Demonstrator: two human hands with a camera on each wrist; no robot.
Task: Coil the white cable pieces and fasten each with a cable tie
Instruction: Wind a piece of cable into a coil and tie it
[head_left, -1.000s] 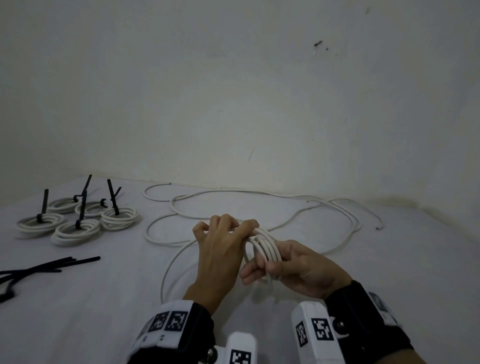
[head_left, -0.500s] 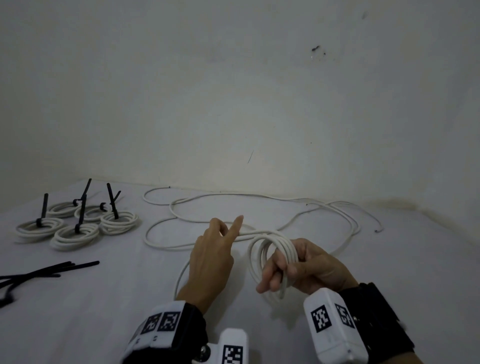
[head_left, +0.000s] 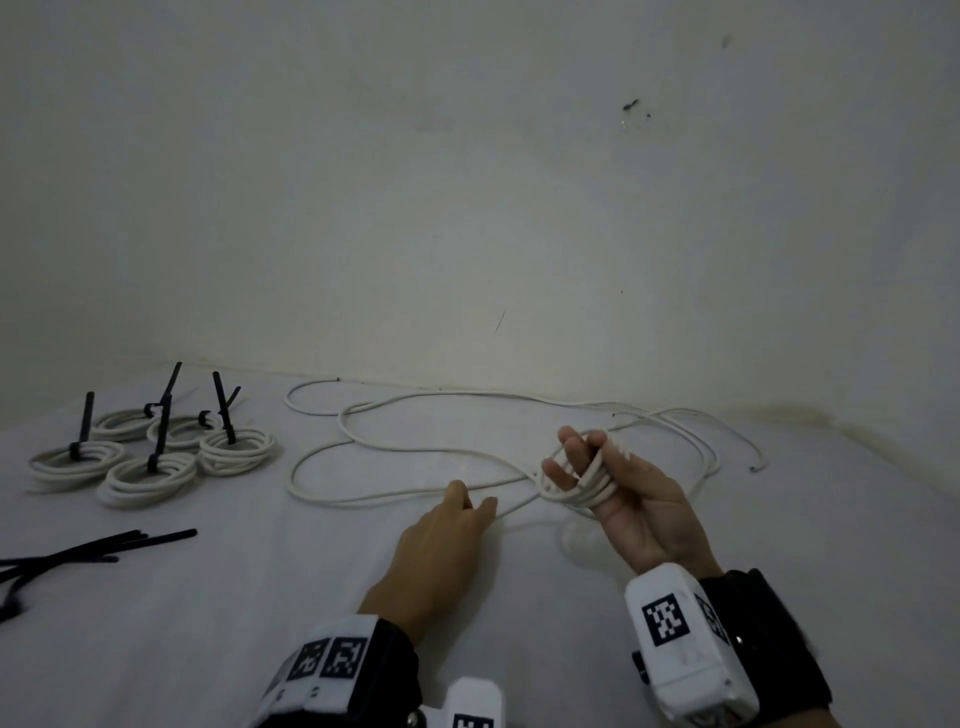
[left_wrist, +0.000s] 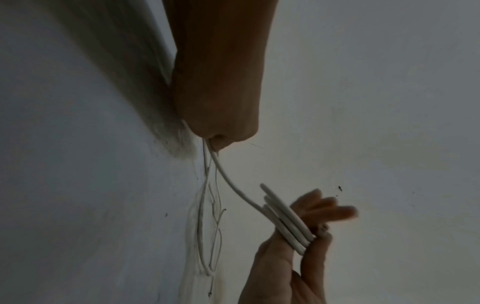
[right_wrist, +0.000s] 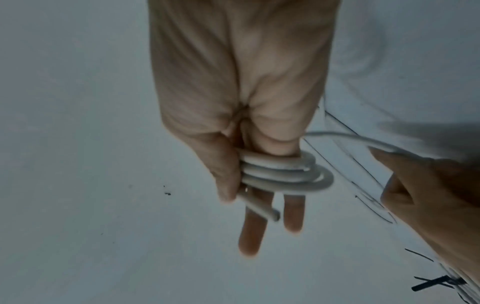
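1. Nearest, the left hand (head_left: 447, 535) reaches out low over the white surface (head_left: 260, 623), its fingers pinching the loose cable (head_left: 395, 452) where that strand runs off toward the coil.
2. Just right of it, the right hand (head_left: 639, 509) is raised palm-up with the coil (head_left: 582, 486) wound round its fingers; the thumb clamps several turns against them and the other fingertips stand straight and apart. A short cut end sticks out of the turns in the right wrist view.
3. No tie is on this coil, and much cable lies unwound, so by this showing the piece in hand is only partly coiled.
4. At near left, spare ties (head_left: 93, 551) lie in a loose black bundle.
5. Farther left, five done coils (head_left: 150, 452) lie clustered, each cinched with a black tie whose tail stands up.
6. Farthest, the slack loops across the surface toward the wall (head_left: 467, 208); whether it is one piece or several cannot be told.
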